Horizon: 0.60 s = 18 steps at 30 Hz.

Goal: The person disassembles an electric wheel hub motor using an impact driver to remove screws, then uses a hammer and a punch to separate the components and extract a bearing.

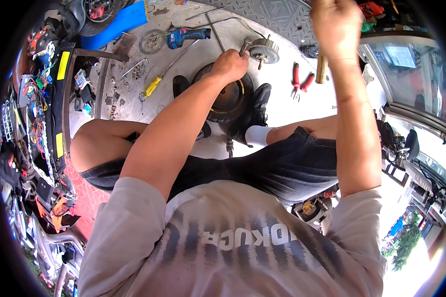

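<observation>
My left hand (229, 67) is closed round a short metal rod (245, 45) with a wider top, held over the far side of a small black-tyred wheel (229, 99). The wheel lies flat between my feet, partly covered by my left forearm. Just right of that hand is a round metal hub (264, 51) with a toothed-looking edge and an axle through it. Raised at the upper right, my right hand (336, 29), slightly blurred, grips a wooden handle (322, 68). The handle's end points down; its other end is out of sight.
Red-handled pliers (302, 79) lie on the floor to the right. A blue power tool (187, 36), a yellow-handled screwdriver (153, 86) and scattered small parts lie left. A glass-sided case (406, 67) stands right; a metal frame (101, 54) stands left.
</observation>
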Each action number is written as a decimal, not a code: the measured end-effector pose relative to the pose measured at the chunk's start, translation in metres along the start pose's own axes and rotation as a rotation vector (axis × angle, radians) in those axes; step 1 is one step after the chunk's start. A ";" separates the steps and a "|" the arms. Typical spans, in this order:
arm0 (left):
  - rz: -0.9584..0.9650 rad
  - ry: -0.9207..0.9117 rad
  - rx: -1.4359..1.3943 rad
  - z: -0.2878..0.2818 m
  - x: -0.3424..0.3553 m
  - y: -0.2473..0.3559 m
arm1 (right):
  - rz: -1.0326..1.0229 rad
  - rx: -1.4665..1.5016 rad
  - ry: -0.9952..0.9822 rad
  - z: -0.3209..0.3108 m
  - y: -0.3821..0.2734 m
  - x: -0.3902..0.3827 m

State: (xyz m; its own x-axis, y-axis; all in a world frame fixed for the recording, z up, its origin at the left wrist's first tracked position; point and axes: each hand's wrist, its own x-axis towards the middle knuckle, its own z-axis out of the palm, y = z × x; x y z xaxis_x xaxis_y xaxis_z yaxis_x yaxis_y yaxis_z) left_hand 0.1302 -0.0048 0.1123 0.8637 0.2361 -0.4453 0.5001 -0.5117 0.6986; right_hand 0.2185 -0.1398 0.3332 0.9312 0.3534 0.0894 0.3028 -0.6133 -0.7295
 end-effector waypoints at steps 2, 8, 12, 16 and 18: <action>0.040 0.027 0.025 0.003 0.002 -0.002 | -0.058 -0.464 -0.295 0.035 0.040 -0.011; 0.067 -0.052 0.060 0.012 -0.018 -0.012 | -0.080 -0.311 -0.174 0.018 0.072 -0.029; 0.027 0.065 -0.121 -0.020 -0.002 -0.010 | -0.026 -0.232 0.006 0.004 0.068 -0.024; 0.022 0.048 -0.182 -0.039 -0.015 -0.010 | 0.005 -0.210 -0.096 0.006 0.056 -0.039; 0.058 0.068 -0.298 -0.033 -0.018 -0.022 | 0.026 -0.206 -0.131 0.006 0.053 -0.044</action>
State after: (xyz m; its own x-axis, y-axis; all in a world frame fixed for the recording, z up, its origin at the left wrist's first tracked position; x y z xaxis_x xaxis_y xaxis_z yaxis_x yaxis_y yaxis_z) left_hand 0.1061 0.0299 0.1234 0.8887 0.2733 -0.3681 0.4372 -0.2634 0.8599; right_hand 0.1922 -0.1834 0.2862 0.9092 0.4156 -0.0259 0.3263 -0.7496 -0.5758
